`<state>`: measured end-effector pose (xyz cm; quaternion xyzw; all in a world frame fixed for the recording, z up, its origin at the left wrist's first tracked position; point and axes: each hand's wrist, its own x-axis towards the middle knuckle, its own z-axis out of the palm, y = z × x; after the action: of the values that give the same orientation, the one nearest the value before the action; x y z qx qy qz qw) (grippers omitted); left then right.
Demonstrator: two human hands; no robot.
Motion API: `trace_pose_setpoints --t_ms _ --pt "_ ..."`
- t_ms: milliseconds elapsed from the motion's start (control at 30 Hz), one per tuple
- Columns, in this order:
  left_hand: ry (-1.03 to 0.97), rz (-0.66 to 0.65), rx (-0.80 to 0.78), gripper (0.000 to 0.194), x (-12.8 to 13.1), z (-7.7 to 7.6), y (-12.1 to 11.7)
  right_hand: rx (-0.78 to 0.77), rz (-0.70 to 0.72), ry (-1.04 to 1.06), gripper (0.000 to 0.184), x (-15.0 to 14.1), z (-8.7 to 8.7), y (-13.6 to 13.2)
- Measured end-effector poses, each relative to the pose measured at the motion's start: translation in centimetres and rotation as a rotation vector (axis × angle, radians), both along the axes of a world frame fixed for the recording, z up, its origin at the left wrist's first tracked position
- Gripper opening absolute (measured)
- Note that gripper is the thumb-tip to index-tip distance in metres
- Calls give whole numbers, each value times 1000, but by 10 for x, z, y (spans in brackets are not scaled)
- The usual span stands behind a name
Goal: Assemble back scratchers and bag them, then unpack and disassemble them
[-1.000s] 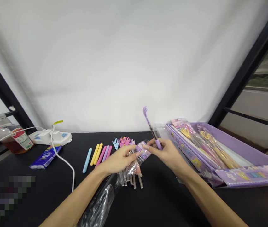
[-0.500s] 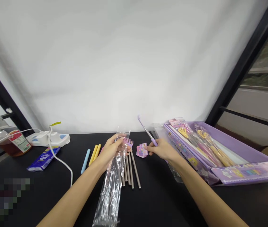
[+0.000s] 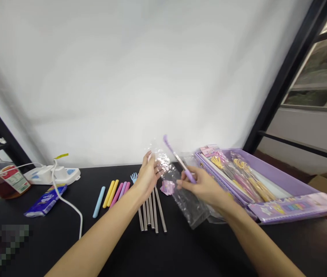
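Note:
My right hand [image 3: 202, 185] grips the handle of a purple back scratcher [image 3: 191, 176], its head tilted up and to the left. My left hand [image 3: 147, 175] pinches the upper end of a clear plastic bag [image 3: 191, 211], which slants down to the right, passing beneath my right hand. Under my left hand lie several metal back scratcher rods [image 3: 161, 211], one with a light blue hand-shaped head [image 3: 134, 177]. Small pink and purple cards [image 3: 167, 187] rest between my hands. Left of the rods lie a light blue tube [image 3: 99, 202], two yellow tubes [image 3: 110, 194] and pink and purple tubes [image 3: 122, 191].
A purple display box [image 3: 284, 175] with wrapped back scratchers [image 3: 251, 177] stands on the right. On the left are a white power strip [image 3: 69, 176] with a cable [image 3: 75, 209], a blue packet [image 3: 45, 201] and a jar of brown liquid [image 3: 3, 184]. A white wall [image 3: 140, 77] rises behind.
The plastic bag has swung from hanging below my left hand to slanting right, toward my right hand. My left hand has lifted slightly, uncovering more rods and tubes. The back scratcher stays in my right hand.

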<state>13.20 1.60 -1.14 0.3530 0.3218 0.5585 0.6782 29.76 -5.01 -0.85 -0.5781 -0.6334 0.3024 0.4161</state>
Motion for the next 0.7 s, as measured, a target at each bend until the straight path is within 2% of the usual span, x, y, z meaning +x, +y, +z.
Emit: trace_pose_setpoints --t_ms 67,133,233,333,467,567,633,700 --pt "210 -52 100 42 14 -2 0 13 -187 -98 15 27 3 5" --pt "462 -147 294 36 28 -11 -2 -12 -320 -255 12 52 5 11" --pt "752 -258 589 29 48 -31 -7 -85 -383 -519 14 72 3 15" --pt "946 -303 741 43 64 -48 -9 -147 -395 -678 12 73 -7 17" --pt "1145 -361 800 57 74 -55 -7 -199 -430 -804 13 67 -20 17" --pt "1183 -366 785 57 73 -53 -5 -134 -458 -862 19 63 -17 13" --pt "1150 -365 758 58 72 -54 -7 -61 -469 -789 19 59 -8 10" --pt "1091 -361 703 58 72 -57 -10 -2 -450 -631 19 56 0 9"
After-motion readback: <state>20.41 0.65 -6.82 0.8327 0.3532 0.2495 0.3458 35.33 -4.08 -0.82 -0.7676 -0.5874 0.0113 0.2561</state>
